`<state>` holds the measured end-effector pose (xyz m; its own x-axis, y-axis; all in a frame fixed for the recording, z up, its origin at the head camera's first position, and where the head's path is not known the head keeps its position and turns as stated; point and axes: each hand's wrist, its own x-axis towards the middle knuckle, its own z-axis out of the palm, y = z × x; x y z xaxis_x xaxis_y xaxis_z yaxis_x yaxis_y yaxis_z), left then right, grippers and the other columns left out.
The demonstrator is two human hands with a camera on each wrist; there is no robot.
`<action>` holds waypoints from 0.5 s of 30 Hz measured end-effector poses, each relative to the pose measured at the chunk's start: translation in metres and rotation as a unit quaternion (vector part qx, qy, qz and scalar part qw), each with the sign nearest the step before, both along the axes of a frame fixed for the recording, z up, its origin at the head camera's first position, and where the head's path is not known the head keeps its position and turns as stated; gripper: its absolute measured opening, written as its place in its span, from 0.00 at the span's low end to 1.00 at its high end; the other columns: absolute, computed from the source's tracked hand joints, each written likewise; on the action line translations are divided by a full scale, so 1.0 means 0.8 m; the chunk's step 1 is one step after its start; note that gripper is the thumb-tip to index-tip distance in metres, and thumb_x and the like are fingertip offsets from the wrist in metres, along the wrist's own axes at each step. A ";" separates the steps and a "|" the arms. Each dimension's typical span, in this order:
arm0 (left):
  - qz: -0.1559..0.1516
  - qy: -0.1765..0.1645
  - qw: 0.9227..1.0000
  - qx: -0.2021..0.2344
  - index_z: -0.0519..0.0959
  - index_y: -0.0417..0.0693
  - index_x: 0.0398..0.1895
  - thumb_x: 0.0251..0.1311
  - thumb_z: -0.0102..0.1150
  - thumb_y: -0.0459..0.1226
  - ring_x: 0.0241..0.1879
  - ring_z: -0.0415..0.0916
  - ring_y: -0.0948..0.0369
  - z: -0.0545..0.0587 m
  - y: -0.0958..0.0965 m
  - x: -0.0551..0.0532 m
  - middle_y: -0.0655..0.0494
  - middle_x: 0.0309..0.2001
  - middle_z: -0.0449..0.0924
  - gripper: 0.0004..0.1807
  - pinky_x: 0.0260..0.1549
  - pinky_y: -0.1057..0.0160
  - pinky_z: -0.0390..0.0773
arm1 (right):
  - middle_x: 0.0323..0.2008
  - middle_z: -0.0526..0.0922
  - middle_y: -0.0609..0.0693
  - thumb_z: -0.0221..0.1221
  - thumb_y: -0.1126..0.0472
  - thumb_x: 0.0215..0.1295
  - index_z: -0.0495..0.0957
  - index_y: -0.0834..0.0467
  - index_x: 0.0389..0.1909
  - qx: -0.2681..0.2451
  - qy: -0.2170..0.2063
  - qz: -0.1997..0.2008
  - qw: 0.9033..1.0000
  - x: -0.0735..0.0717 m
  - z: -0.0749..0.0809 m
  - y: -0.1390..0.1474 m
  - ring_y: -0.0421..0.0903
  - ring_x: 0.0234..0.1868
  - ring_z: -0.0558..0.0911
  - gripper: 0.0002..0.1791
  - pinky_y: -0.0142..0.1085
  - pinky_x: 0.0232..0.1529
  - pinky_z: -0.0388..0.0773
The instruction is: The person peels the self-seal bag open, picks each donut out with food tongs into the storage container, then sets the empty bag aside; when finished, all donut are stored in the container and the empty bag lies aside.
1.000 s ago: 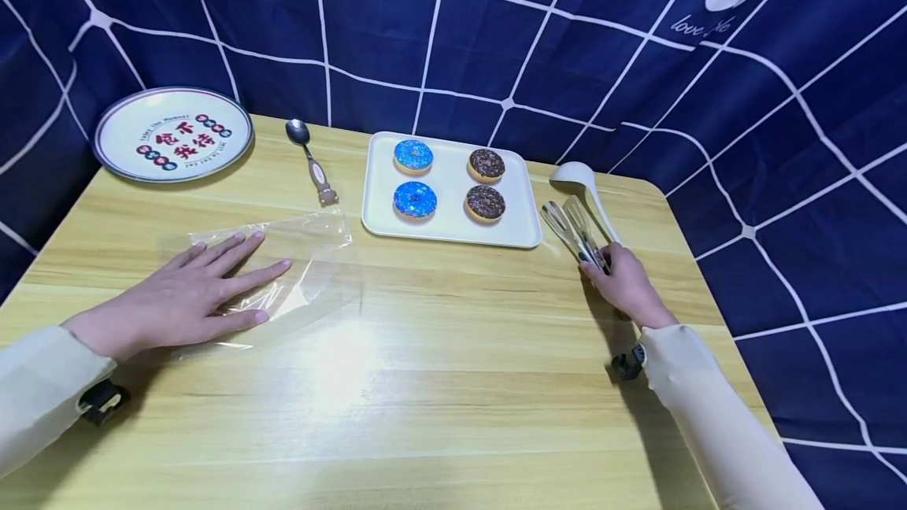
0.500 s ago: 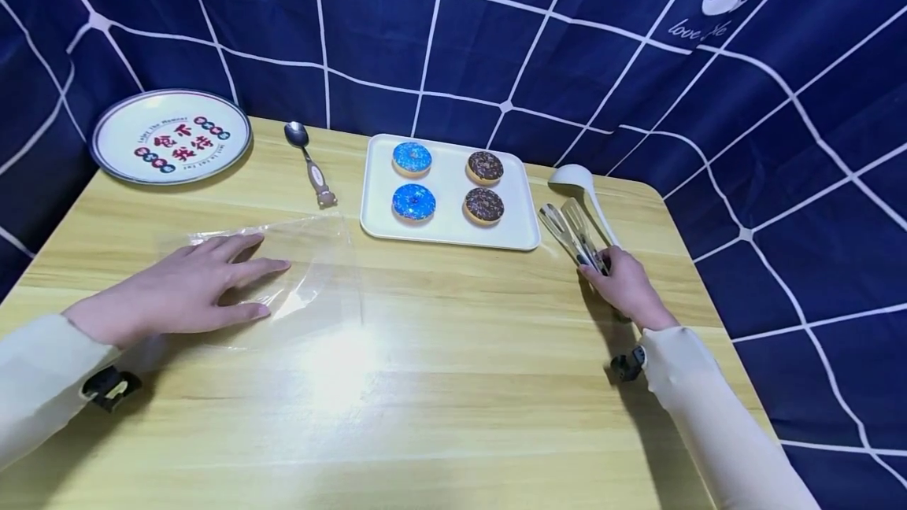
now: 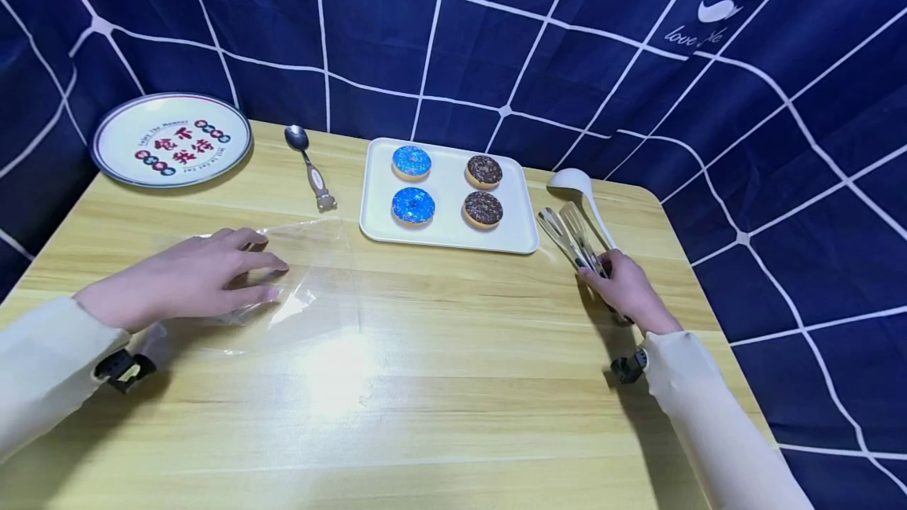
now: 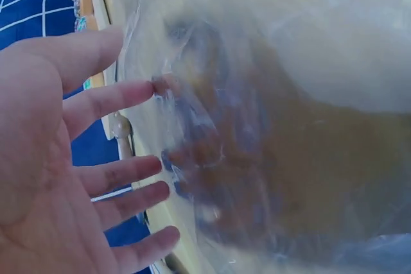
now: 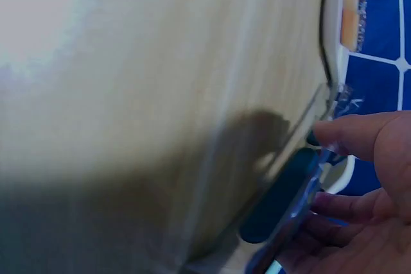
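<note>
In the head view my left hand is over a clear plastic bag lying on the table. Its fingers are spread and slightly bent; in the left wrist view the fingertips are right at the crinkled film. At the right, my right hand holds metal tongs by the handle end, their two heads pointing away from me. The right wrist view shows the thumb on one side of a dark teal grip and the other fingers beyond it.
A white tray bears blue-iced and chocolate-iced doughnuts. Right of it lies a white ladle, close beside the tongs. A printed plate and a spoon stand at the back left. Blue gridded cloth borders the table.
My left hand has gone from lying flat on the plastic bag to a raised, bent-fingered pose, with the wrist shifted slightly right. The right hand keeps its hold on the tongs.
</note>
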<state>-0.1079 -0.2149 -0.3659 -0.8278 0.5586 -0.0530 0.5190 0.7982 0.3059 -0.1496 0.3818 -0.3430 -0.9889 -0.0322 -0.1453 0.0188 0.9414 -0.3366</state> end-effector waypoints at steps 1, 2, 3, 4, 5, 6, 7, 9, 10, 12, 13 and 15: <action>-0.003 0.007 1.000 0.002 0.84 0.61 0.61 0.69 0.65 0.56 0.58 0.80 0.40 0.001 0.001 -0.001 0.39 0.63 0.79 0.22 0.51 0.34 0.81 | 0.36 0.77 0.61 0.58 0.52 0.78 0.70 0.76 0.56 0.000 -0.001 0.000 1.000 0.000 0.002 0.000 0.51 0.34 0.76 0.28 0.39 0.35 0.72; -0.006 0.014 1.000 0.003 0.84 0.60 0.61 0.69 0.65 0.55 0.58 0.80 0.42 0.003 0.001 -0.002 0.41 0.62 0.80 0.22 0.51 0.35 0.81 | 0.38 0.78 0.63 0.57 0.52 0.78 0.69 0.77 0.57 -0.001 0.000 0.000 1.000 0.000 0.003 0.001 0.53 0.35 0.76 0.29 0.40 0.36 0.73; -0.008 0.023 1.000 0.004 0.83 0.59 0.62 0.69 0.65 0.54 0.58 0.80 0.43 0.005 0.002 -0.003 0.42 0.62 0.80 0.22 0.50 0.36 0.81 | 0.39 0.77 0.65 0.57 0.52 0.79 0.69 0.78 0.59 -0.002 0.002 0.000 1.000 0.000 0.005 0.000 0.54 0.37 0.77 0.29 0.42 0.38 0.74; -0.010 0.031 0.999 0.007 0.83 0.58 0.64 0.70 0.65 0.53 0.59 0.79 0.43 0.007 0.002 -0.004 0.42 0.62 0.80 0.23 0.51 0.36 0.81 | 0.41 0.77 0.67 0.56 0.52 0.79 0.68 0.79 0.59 -0.005 0.007 0.001 1.000 -0.001 0.007 -0.001 0.56 0.38 0.76 0.30 0.45 0.40 0.75; -0.011 0.039 0.999 0.010 0.81 0.57 0.66 0.70 0.64 0.53 0.60 0.79 0.43 0.009 0.002 -0.005 0.42 0.62 0.80 0.24 0.52 0.36 0.81 | 0.44 0.76 0.69 0.56 0.53 0.79 0.67 0.79 0.60 -0.009 0.014 0.001 1.000 -0.001 0.009 -0.002 0.58 0.41 0.76 0.31 0.48 0.42 0.75; -0.012 0.045 0.999 0.013 0.80 0.56 0.68 0.71 0.64 0.52 0.61 0.78 0.42 0.012 0.003 -0.006 0.41 0.64 0.79 0.26 0.54 0.35 0.80 | 0.48 0.76 0.72 0.55 0.53 0.80 0.66 0.80 0.62 -0.015 0.025 0.002 1.000 0.000 0.012 -0.004 0.61 0.44 0.76 0.31 0.51 0.46 0.76; -0.011 0.051 0.999 0.015 0.77 0.56 0.70 0.71 0.63 0.52 0.64 0.76 0.41 0.015 0.004 -0.006 0.39 0.66 0.77 0.27 0.56 0.34 0.78 | 0.50 0.75 0.74 0.55 0.53 0.80 0.65 0.80 0.63 -0.020 0.039 0.004 0.999 0.001 0.014 -0.007 0.63 0.47 0.75 0.32 0.54 0.49 0.75; -0.005 0.059 0.998 0.018 0.73 0.59 0.75 0.73 0.61 0.53 0.69 0.71 0.39 0.021 0.007 -0.008 0.38 0.71 0.72 0.30 0.61 0.31 0.74 | 0.55 0.74 0.76 0.55 0.53 0.79 0.66 0.79 0.64 -0.029 0.075 0.016 0.997 0.002 0.017 -0.016 0.66 0.52 0.74 0.31 0.59 0.55 0.72; -0.005 0.067 0.998 0.019 0.70 0.60 0.77 0.73 0.60 0.54 0.71 0.69 0.39 0.024 0.009 -0.009 0.38 0.74 0.69 0.32 0.63 0.30 0.72 | 0.57 0.74 0.76 0.56 0.53 0.79 0.67 0.77 0.65 -0.034 0.095 0.026 0.995 0.002 0.018 -0.021 0.67 0.55 0.73 0.31 0.61 0.58 0.70; -0.010 0.087 0.996 0.018 0.66 0.64 0.80 0.74 0.59 0.55 0.75 0.64 0.39 0.030 0.016 -0.012 0.38 0.78 0.64 0.33 0.66 0.30 0.68 | 0.61 0.74 0.75 0.57 0.53 0.79 0.68 0.74 0.66 -0.040 0.136 0.055 0.988 0.004 0.020 -0.033 0.68 0.61 0.71 0.30 0.62 0.63 0.67; -0.016 0.101 0.995 0.016 0.65 0.65 0.80 0.74 0.58 0.55 0.76 0.62 0.39 0.033 0.020 -0.014 0.39 0.79 0.61 0.34 0.68 0.30 0.66 | 0.62 0.74 0.74 0.58 0.53 0.78 0.69 0.72 0.67 -0.040 0.155 0.075 0.984 0.004 0.020 -0.041 0.68 0.62 0.71 0.29 0.63 0.65 0.66; -0.032 0.128 0.991 0.012 0.62 0.68 0.81 0.74 0.58 0.55 0.78 0.59 0.40 0.038 0.030 -0.018 0.42 0.81 0.58 0.35 0.70 0.32 0.64 | 0.65 0.74 0.71 0.61 0.54 0.76 0.70 0.68 0.68 -0.039 0.187 0.121 0.974 0.005 0.021 -0.057 0.68 0.67 0.69 0.28 0.63 0.69 0.64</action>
<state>-0.1224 -0.1909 -0.3357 -0.7746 0.6096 0.1683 0.6321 0.7545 0.1764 -0.1457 0.3365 -0.3263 -0.9340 -0.2683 0.2360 -0.3390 0.8742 -0.3475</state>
